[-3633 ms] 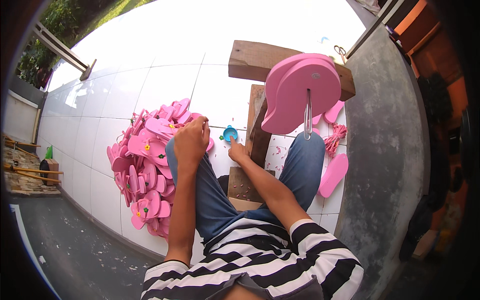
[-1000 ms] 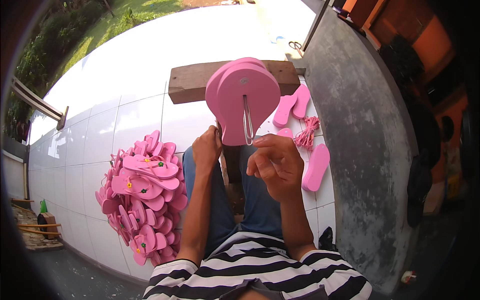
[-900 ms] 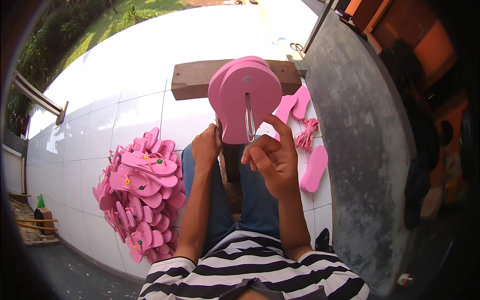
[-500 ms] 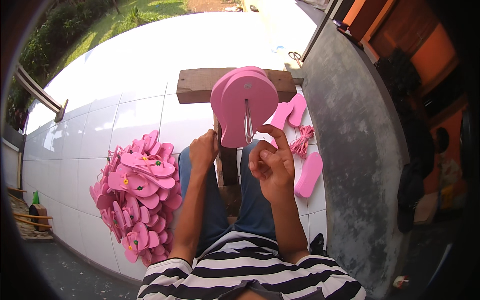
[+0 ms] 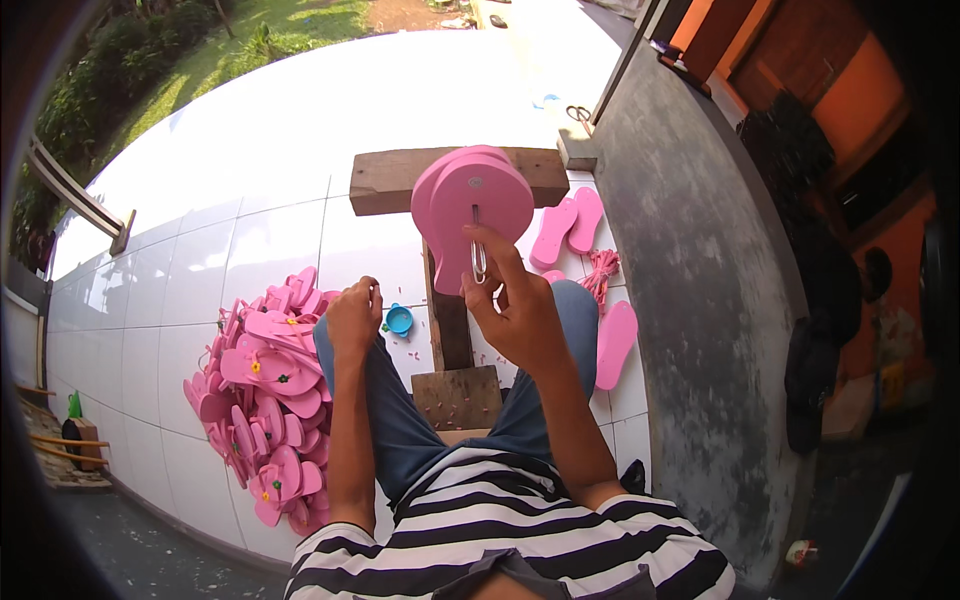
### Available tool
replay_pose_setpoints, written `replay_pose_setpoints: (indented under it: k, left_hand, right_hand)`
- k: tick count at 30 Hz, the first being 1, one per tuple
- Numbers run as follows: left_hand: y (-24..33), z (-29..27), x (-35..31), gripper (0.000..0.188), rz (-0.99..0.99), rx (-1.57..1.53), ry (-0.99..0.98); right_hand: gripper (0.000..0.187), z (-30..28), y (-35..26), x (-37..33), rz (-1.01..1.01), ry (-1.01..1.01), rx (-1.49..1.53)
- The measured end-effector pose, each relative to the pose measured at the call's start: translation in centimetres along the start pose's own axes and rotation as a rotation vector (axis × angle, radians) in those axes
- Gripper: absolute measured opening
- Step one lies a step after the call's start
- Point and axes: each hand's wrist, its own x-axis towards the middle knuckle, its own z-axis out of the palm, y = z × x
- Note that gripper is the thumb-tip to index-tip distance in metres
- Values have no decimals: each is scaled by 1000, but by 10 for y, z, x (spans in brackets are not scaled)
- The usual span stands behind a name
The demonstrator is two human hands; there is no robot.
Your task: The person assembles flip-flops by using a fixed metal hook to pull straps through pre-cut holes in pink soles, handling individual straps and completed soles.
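Note:
A pair of pink flip-flop soles stands stacked at the wooden crossbar, heel ends toward me. Out of the face of the top sole sticks a narrow bent metal loop. My right hand is closed on this loop, its index finger and thumb around it. My left hand is curled closed above my left knee, apart from the soles; what it holds, if anything, is hidden. The wooden crossbar belongs to a T-shaped stand whose post runs toward me between my legs.
Finished pink flip-flops lie heaped at the left. At the right are loose soles and a bundle of pink straps. A small blue cup and pink scraps lie on the tiles. Scissors rest near the grey wall.
My right hand has moved left and closed on the metal loop. My left hand has moved left and nearer me, away from the stand. My knees have spread, and the blue cup has come into view.

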Motion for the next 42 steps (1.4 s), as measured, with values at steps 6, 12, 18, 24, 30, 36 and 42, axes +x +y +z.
replay_pose_setpoints:
  k: [6, 12, 18, 24, 30, 36, 42]
  left_hand:
    - [-10, -21, -14, 17, -6, 103, 24]
    - [-23, -47, -31, 20, -45, 203, -5]
    - [-22, -68, -43, 21, -55, 318, -33]
    - [5, -90, -63, 19, -3, 338, 178]
    - [23, -64, -74, 23, -57, -113, -82]
    - [5, 6, -101, 42, -42, -113, -835]
    - [16, 4, -93, 41, 98, -187, -678]
  right_hand:
    - [42, 8, 50, -20, -396, 305, 105]
    - [44, 64, 177, -67, 464, 483, 310]
    - [76, 156, 224, -144, 641, -133, -45]
    - [71, 153, 234, -151, 758, -230, -37]
    - [57, 161, 274, -160, 902, -291, 10]
    - [61, 155, 258, -152, 910, -283, -27]
    - [54, 66, 178, -105, 822, -309, 456]
